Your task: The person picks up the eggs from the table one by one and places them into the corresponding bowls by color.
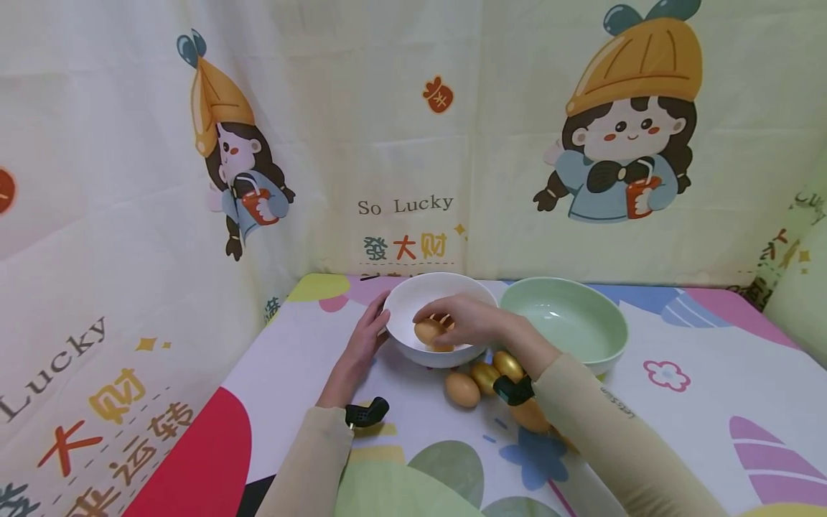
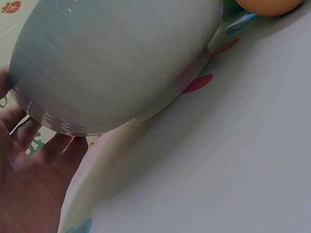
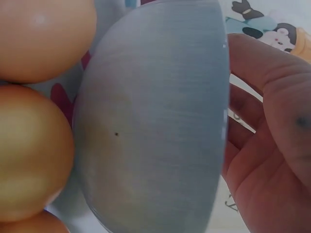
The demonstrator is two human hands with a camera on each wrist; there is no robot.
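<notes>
The white bowl (image 1: pixel 413 287) stands on the table. My left hand (image 1: pixel 367 336) holds it at its left side, with the thumb by the rim and the fingers against the outer wall, as the left wrist view shows on the bowl (image 2: pixel 121 63). My right hand (image 1: pixel 468 316) reaches over the rim and grips a brown egg (image 1: pixel 428 332) low inside. Part of another brown egg (image 1: pixel 443 349) shows just below it. In the right wrist view the bowl's wall (image 3: pixel 155 121) hides the fingertips and that egg.
In front of the bowl lie a brown egg (image 1: pixel 462 390), two gold eggs (image 1: pixel 508 366) and another brown egg (image 1: pixel 530 416), partly under my right forearm. A green bowl (image 1: pixel 604 345) stands right beside the white one. A printed curtain (image 1: pixel 510 237) hangs behind the table.
</notes>
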